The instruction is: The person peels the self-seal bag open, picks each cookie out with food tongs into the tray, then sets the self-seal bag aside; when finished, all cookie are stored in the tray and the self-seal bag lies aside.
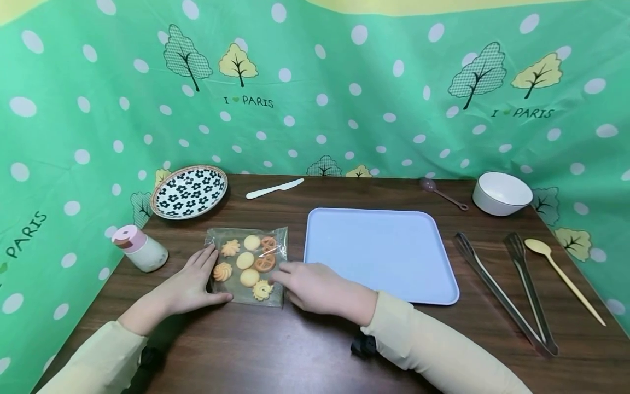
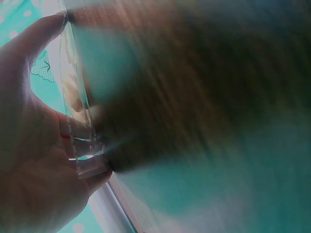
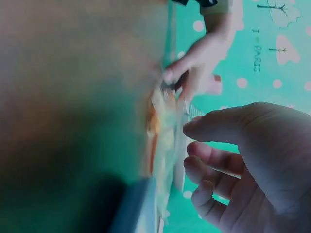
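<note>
A clear plastic bag [image 1: 280, 239] of assorted cookies [image 1: 245, 260] lies flat on the dark wood table, left of the blue tray. Round, swirled and pretzel-shaped pieces show through the film. My left hand [image 1: 194, 282] rests along the bag's left side, fingers stretched toward its upper corner and thumb at the lower edge. In the left wrist view the bag's edge [image 2: 92, 167] sits between thumb and fingers. Over the bag's right edge is my right hand [image 1: 310, 287], its fingers loosely bent. In the right wrist view that hand [image 3: 243, 160] has thumb and fingers apart with nothing between them.
The blue tray [image 1: 374, 251] is right of the bag. Behind are a flowered plate [image 1: 189, 192] and a white knife [image 1: 275, 189]; a pink-lidded jar [image 1: 143, 251] stands left. Rightward are metal tongs [image 1: 502, 295], a gold spoon [image 1: 566, 279], a purple spoon [image 1: 443, 194] and a white bowl [image 1: 502, 194].
</note>
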Available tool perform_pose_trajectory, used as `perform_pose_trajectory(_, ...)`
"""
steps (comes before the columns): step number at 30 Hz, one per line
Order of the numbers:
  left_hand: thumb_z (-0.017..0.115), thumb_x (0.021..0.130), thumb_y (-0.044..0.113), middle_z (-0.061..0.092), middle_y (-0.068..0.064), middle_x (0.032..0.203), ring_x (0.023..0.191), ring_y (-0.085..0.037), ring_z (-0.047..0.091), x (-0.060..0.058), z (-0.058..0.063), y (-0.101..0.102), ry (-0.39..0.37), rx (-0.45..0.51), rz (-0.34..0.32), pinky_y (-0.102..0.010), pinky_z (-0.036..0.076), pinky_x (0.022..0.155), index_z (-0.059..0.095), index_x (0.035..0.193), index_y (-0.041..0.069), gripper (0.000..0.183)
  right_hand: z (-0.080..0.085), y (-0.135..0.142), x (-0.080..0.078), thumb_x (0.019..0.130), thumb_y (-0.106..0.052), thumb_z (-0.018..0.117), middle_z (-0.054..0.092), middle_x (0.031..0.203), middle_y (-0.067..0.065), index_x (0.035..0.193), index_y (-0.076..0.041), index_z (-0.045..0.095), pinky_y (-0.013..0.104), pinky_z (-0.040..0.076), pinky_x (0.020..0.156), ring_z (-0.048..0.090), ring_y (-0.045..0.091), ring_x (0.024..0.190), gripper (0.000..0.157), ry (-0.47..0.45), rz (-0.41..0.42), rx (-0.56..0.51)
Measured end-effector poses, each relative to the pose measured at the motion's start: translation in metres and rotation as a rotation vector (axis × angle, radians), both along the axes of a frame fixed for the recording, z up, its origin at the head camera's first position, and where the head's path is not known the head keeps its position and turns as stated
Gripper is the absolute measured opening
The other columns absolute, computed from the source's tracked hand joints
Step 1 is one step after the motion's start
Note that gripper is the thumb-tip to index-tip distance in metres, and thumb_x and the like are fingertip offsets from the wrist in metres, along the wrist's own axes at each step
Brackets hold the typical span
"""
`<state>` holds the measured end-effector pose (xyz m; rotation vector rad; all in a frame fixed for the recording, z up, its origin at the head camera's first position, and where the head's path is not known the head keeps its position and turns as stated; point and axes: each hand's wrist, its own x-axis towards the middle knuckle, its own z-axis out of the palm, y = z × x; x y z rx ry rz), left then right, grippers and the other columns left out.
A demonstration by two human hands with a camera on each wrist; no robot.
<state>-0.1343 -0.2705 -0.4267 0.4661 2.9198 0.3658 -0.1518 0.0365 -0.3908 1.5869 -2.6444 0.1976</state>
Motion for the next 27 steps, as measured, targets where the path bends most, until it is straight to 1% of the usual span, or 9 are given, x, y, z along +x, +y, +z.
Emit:
perform_pose_trajectory(5, 0.057, 0.074, 0.074, 0.014, -0.029, 0.153, 0.139, -0.046, 0.015, 0.000, 0.001, 0.001, -0.001, 0.003, -0.002, -0.056, 0.025, 0.108, 0.021, 0.145, -0.010, 0.116, 0.003, -0.010, -0.025, 0.087, -0.002, 0.058, 0.057, 0.120, 0.001, 0.121, -0.022, 0.058, 0.028, 0.053, 0.065, 0.059, 0.016, 0.098, 0.040, 0.066, -0.045, 0.048)
perform_pose_trajectory(9, 0.059, 0.074, 0.073, 0.015, -0.030, 0.152, 0.139, -0.047, 0.015, 0.000, 0.001, 0.001, 0.002, 0.001, -0.004, -0.056, 0.025, 0.108, 0.021, 0.144, -0.010, 0.115, 0.001, -0.020, -0.039, 0.089, 0.003, 0.056, 0.053, 0.132, 0.001, 0.113, -0.027, 0.062, 0.030, 0.052, 0.074, 0.057, 0.018, 0.111, 0.038, 0.081, -0.032, 0.117)
perform_pose_trajectory(11, 0.059, 0.074, 0.073, 0.015, -0.030, 0.152, 0.139, -0.047, 0.015, 0.000, 0.001, 0.001, 0.007, -0.001, -0.005, -0.056, 0.025, 0.108, 0.021, 0.144, -0.011, 0.115, -0.002, -0.024, -0.042, 0.091, 0.000, 0.057, 0.055, 0.128, -0.002, 0.106, -0.028, 0.063, 0.029, 0.051, 0.075, 0.057, 0.017, 0.110, 0.032, 0.112, -0.019, 0.141)
perform_pose_trajectory(13, 0.059, 0.074, 0.073, 0.014, -0.029, 0.152, 0.139, -0.046, 0.015, -0.001, 0.001, 0.001, 0.008, -0.001, -0.007, -0.056, 0.025, 0.108, 0.021, 0.144, -0.010, 0.115, -0.005, -0.027, -0.045, 0.092, -0.006, 0.057, 0.059, 0.121, -0.006, 0.096, -0.026, 0.064, 0.026, 0.048, 0.069, 0.058, 0.013, 0.100, 0.021, 0.132, -0.015, 0.150)
perform_pose_trajectory(17, 0.058, 0.074, 0.074, 0.015, -0.029, 0.152, 0.139, -0.046, 0.015, 0.000, 0.001, 0.002, 0.009, -0.005, -0.007, -0.056, 0.025, 0.108, 0.022, 0.144, -0.010, 0.115, -0.009, -0.025, -0.047, 0.092, -0.019, 0.060, 0.063, 0.122, -0.009, 0.093, -0.025, 0.064, 0.025, 0.045, 0.065, 0.059, 0.012, 0.099, 0.007, 0.166, -0.019, 0.147)
perform_pose_trajectory(19, 0.058, 0.074, 0.074, 0.015, -0.029, 0.152, 0.139, -0.047, 0.015, 0.000, 0.002, 0.001, 0.008, -0.007, -0.004, -0.056, 0.026, 0.108, 0.022, 0.144, -0.010, 0.115, -0.009, -0.021, -0.047, 0.090, -0.019, 0.062, 0.063, 0.122, -0.009, 0.095, -0.024, 0.064, 0.025, 0.045, 0.064, 0.059, 0.012, 0.098, 0.007, 0.184, -0.022, 0.130)
perform_pose_trajectory(23, 0.057, 0.074, 0.074, 0.015, -0.030, 0.152, 0.138, -0.047, 0.016, 0.000, 0.003, 0.001, 0.003, -0.015, 0.000, -0.056, 0.025, 0.108, 0.022, 0.144, -0.010, 0.115, -0.010, -0.010, -0.047, 0.088, -0.017, 0.064, 0.065, 0.100, -0.011, 0.091, -0.022, 0.064, 0.022, 0.044, 0.063, 0.053, 0.011, 0.081, 0.007, 0.210, -0.019, 0.094)
perform_pose_trajectory(26, 0.057, 0.074, 0.074, 0.015, -0.029, 0.152, 0.138, -0.047, 0.016, 0.000, 0.004, 0.002, 0.002, -0.016, 0.000, -0.056, 0.025, 0.108, 0.022, 0.144, -0.010, 0.115, -0.011, -0.004, -0.048, 0.087, -0.014, 0.065, 0.060, 0.087, -0.010, 0.086, -0.022, 0.063, 0.022, 0.043, 0.064, 0.050, 0.012, 0.077, 0.009, 0.200, -0.012, 0.070)
perform_pose_trajectory(27, 0.057, 0.074, 0.074, 0.015, -0.029, 0.152, 0.138, -0.047, 0.016, 0.000, 0.004, 0.002, 0.002, -0.014, -0.001, -0.056, 0.025, 0.108, 0.023, 0.144, -0.010, 0.115, -0.012, -0.002, -0.048, 0.086, -0.012, 0.065, 0.060, 0.087, -0.010, 0.086, -0.022, 0.063, 0.023, 0.044, 0.066, 0.051, 0.012, 0.078, 0.010, 0.187, -0.009, 0.058)
